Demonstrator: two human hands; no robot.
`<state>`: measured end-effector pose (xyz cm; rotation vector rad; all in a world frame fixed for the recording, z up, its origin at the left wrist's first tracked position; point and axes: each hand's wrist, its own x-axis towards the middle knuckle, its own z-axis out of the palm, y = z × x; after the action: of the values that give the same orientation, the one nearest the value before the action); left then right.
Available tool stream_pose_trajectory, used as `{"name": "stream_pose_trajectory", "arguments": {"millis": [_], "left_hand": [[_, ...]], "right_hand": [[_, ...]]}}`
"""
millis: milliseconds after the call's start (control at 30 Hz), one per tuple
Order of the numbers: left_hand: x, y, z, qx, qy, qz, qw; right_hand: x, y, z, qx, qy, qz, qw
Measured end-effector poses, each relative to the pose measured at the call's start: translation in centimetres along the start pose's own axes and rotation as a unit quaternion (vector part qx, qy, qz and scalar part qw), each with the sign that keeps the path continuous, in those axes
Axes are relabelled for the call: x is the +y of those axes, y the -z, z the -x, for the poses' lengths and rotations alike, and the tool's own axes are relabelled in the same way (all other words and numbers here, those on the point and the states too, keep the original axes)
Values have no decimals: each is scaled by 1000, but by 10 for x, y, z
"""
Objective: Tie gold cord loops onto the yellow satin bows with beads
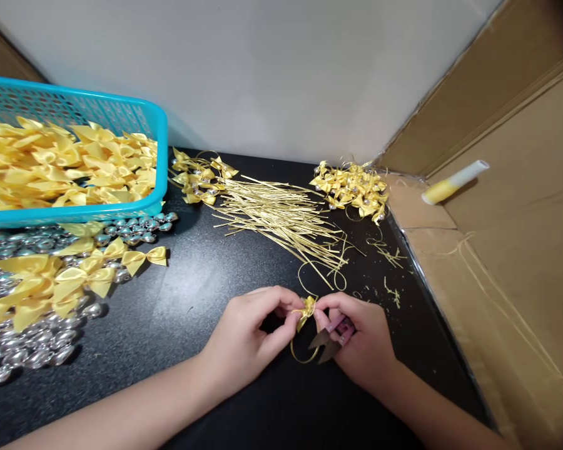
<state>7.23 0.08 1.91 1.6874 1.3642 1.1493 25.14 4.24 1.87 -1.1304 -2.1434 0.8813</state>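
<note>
My left hand [258,328] pinches a small yellow ribbon bow [306,310] between thumb and fingertips. A gold cord [304,360] loops out below the bow, and another curve of cord lies above it. My right hand [361,337] is closed, its thumb and forefinger pressed together at the bow's right side, where they appear to pinch the cord. Tucked in that same hand is a pair of thread snips [340,329] with purple handles, the blades pointing down and to the left. Whatever sits between the right fingertips is too small to make out fully.
A blue basket [162,150] of yellow bows stands at the left. Before it lie loose bows [87,275] and silver beads [42,344]. Gold cord lengths [276,215] lie beyond my hands, between two piles of beaded bows [351,187]. Cardboard [511,250] borders the right.
</note>
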Motion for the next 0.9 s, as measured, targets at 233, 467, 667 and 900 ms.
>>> {"name": "stream_pose_trajectory", "arguments": {"millis": [233,467,667,900], "left_hand": [[-1,-1,1,-9,9,9,1000],[-3,-1,0,-21,30,45,998],[-3,1,-1,-18,48,82,995],[-3,1,-3,-10,51,79,995]], "right_hand": [[0,-2,3,5,61,117,991],[-1,-3,0,-15,22,140,990],[2,2,-2,-29,23,43,998],[3,-1,-1,50,91,9,995]]}}
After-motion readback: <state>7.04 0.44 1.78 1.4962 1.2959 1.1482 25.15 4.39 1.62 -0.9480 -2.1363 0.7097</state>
